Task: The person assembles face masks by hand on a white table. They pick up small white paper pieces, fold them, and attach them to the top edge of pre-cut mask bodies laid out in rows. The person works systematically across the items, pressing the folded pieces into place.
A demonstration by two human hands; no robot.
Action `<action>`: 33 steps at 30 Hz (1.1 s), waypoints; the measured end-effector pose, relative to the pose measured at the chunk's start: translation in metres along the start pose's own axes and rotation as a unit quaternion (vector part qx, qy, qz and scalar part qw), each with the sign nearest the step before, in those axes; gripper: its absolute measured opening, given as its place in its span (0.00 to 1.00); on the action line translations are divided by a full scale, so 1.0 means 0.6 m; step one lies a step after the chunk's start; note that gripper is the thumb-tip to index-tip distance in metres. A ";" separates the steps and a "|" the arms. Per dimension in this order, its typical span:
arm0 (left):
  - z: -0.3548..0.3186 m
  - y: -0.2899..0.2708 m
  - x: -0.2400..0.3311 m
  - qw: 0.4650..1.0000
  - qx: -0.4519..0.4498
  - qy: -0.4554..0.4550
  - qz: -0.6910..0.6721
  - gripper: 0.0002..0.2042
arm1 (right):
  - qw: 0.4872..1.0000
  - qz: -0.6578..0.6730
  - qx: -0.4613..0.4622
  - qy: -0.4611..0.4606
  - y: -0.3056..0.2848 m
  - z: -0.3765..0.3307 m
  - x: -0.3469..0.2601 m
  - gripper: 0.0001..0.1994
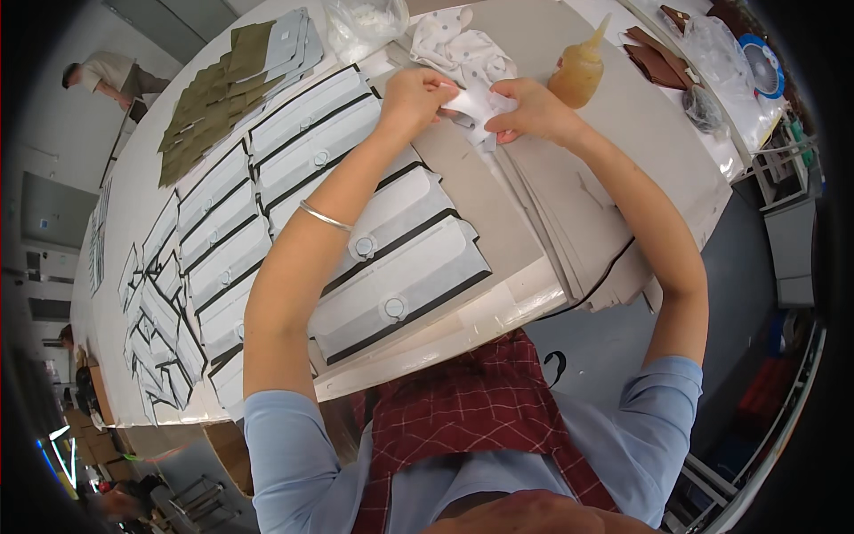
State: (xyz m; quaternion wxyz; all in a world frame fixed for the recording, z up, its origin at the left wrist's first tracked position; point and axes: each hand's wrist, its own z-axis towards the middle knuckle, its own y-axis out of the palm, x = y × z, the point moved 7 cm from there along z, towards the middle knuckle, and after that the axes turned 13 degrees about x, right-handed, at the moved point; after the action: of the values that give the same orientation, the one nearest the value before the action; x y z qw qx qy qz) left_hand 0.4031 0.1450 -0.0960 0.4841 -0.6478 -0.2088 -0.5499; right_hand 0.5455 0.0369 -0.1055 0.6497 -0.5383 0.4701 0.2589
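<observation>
I see my left hand (414, 98) and right hand (531, 110) both pinching a small white piece (473, 107) toward the surface's (534, 36) far edge, just beside an amber glue bottle (578, 71).

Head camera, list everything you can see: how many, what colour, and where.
white piece: one, white, held between both hands
glue bottle: one, amber, right of the hands
dotted cloth: one, white, beyond the hands
grey flap panels: many, grey with black edges, rows across table left
olive pieces: a stack, olive green, far left
brown pieces: several, brown, far right
plastic bag: one, clear, far edge
grey boards: a stack, grey, under the hands
bangle: one, silver, left forearm
left hand: one
right hand: one
</observation>
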 end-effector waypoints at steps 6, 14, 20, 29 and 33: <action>-0.003 -0.056 -0.005 0.994 0.034 -0.056 -0.084 0.10 | 0.985 -0.142 -0.096 0.009 0.064 -0.009 -0.027 0.25; -0.105 -0.160 0.010 0.980 0.073 -0.069 -0.170 0.12 | 0.908 -0.224 0.090 -0.343 0.026 -0.028 -0.143 0.26; -0.177 -0.213 0.006 0.967 0.098 -0.055 -0.229 0.13 | 0.989 0.102 -0.027 -0.105 0.142 -0.047 -0.211 0.16; -0.338 -0.342 -0.033 0.990 -0.081 -0.089 -0.073 0.15 | 0.951 0.034 -0.250 -0.181 0.328 -0.113 -0.327 0.11; -0.408 -0.366 -0.068 0.978 0.000 -0.137 -0.156 0.14 | 0.952 0.093 -0.249 -0.151 0.381 -0.142 -0.336 0.11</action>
State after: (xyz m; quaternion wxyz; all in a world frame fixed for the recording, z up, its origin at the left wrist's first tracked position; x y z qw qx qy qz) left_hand 0.0894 0.0435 -0.0640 0.3590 -0.6762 -0.3716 -0.5252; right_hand 0.2390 0.0563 -0.0285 0.5315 -0.5914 0.3350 0.5054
